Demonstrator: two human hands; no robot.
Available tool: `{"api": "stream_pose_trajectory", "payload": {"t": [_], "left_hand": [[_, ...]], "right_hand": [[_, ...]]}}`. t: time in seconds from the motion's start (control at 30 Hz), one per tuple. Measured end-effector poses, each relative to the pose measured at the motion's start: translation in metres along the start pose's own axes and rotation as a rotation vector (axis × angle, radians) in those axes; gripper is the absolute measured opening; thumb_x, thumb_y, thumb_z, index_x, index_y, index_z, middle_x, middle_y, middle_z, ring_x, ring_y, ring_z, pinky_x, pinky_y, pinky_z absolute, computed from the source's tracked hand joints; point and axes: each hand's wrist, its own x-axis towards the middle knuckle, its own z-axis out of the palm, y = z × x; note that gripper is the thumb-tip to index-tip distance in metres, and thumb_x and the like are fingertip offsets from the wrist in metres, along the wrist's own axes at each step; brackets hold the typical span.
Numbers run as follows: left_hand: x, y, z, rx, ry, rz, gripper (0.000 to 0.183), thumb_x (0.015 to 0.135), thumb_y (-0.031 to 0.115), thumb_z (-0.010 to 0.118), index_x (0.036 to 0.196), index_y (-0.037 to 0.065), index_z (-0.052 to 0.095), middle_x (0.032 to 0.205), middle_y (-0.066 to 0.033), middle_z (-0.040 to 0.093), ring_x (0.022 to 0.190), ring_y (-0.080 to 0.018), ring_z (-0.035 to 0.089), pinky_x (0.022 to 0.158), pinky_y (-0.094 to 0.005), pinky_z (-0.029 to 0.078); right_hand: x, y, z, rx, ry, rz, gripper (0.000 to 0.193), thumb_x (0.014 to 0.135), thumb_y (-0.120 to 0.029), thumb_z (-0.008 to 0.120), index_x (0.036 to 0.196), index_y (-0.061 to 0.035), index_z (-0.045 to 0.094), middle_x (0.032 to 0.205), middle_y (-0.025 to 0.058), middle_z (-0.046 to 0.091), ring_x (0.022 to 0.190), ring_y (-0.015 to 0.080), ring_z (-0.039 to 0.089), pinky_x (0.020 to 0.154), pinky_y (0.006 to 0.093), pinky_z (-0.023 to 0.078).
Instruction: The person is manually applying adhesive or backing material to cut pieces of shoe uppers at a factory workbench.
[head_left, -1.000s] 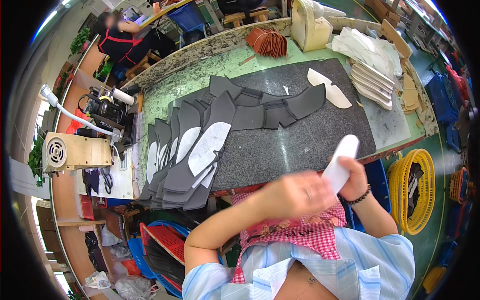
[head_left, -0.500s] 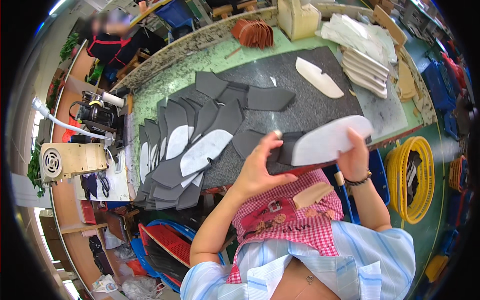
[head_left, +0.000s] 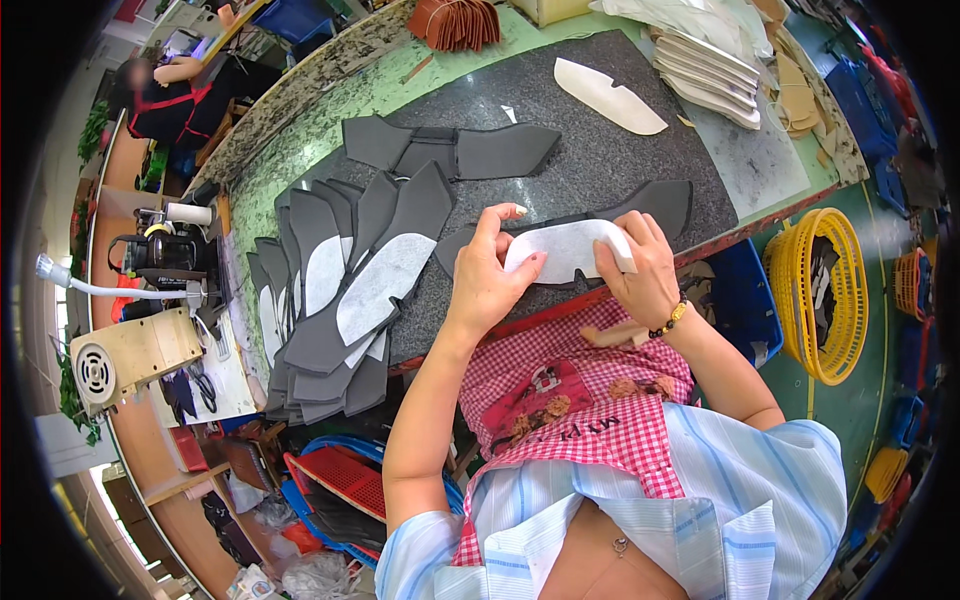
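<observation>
Both my hands grip a white, notched, curved piece [head_left: 568,248] by its two ends, just above the near edge of the dark work mat. My left hand [head_left: 490,270] pinches its left end between thumb and fingers. At the right end, my right hand [head_left: 638,265] has fingers over the top and thumb on the face. Beneath and behind it lies a dark grey shaped piece [head_left: 665,203], partly covered by the hands. Farther back is another dark grey piece [head_left: 505,153]. To the left, several overlapping grey pieces [head_left: 420,205] carry white patches [head_left: 385,275].
One loose white piece [head_left: 610,97] rests at the back of the mat [head_left: 650,150], near a white stack [head_left: 707,78]. Brown pieces [head_left: 455,24] are bundled at the far edge. A yellow basket [head_left: 850,300] stands right, a blue crate [head_left: 742,295] beside it. Another person [head_left: 175,100] sits far left.
My left hand, open and free before, has taken hold of the white piece's left end. The right hand has brought the piece left and changed its grip. The view has shifted slightly.
</observation>
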Motion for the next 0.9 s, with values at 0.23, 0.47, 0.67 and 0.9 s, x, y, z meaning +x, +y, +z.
{"api": "stream_pose_trajectory", "payload": {"t": [0.23,0.47,0.67,0.9], "left_hand": [[0.000,0.035,0.004,0.813,0.131,0.234,0.058,0.069,0.016,0.079,0.119,0.006,0.051,0.098,-0.0160,0.065,0.089,-0.0336,0.062,0.079,-0.0415,0.049],[0.001,0.011,0.067,-0.050,-0.016,0.221,0.055,0.082,0.010,0.073,0.128,0.002,0.043,0.115,-0.0167,0.066,0.101,-0.0171,0.064,0.086,-0.0285,0.050],[0.012,0.013,0.078,-0.559,0.140,0.144,0.045,0.091,-0.005,0.055,0.133,-0.002,0.036,0.111,-0.0188,0.066,0.091,-0.0131,0.065,0.076,-0.0214,0.051],[0.009,0.019,0.083,-0.009,0.363,0.407,0.045,0.087,-0.001,0.061,0.128,-0.003,0.042,0.102,-0.0158,0.071,0.093,-0.0164,0.068,0.079,-0.0248,0.052]], "right_hand": [[0.006,-0.001,-0.021,-0.249,-0.083,0.127,0.030,0.071,-0.027,0.073,0.079,-0.0008,0.062,0.085,0.0110,0.052,0.081,0.0303,0.052,0.072,0.0379,0.044],[0.017,0.018,-0.051,1.329,-0.241,0.791,0.020,0.094,-0.016,0.057,0.094,0.0025,0.062,0.089,0.0047,0.063,0.086,0.0114,0.061,0.074,0.0265,0.050],[0.015,0.002,-0.029,0.495,0.019,0.337,0.015,0.083,-0.006,0.069,0.097,-0.0017,0.069,0.092,0.0051,0.060,0.075,0.0131,0.062,0.065,0.0247,0.050],[0.029,0.003,-0.030,0.364,-0.026,0.273,0.012,0.077,-0.010,0.073,0.088,-0.0046,0.071,0.091,0.0079,0.059,0.078,0.0240,0.058,0.067,0.0318,0.049]]}}
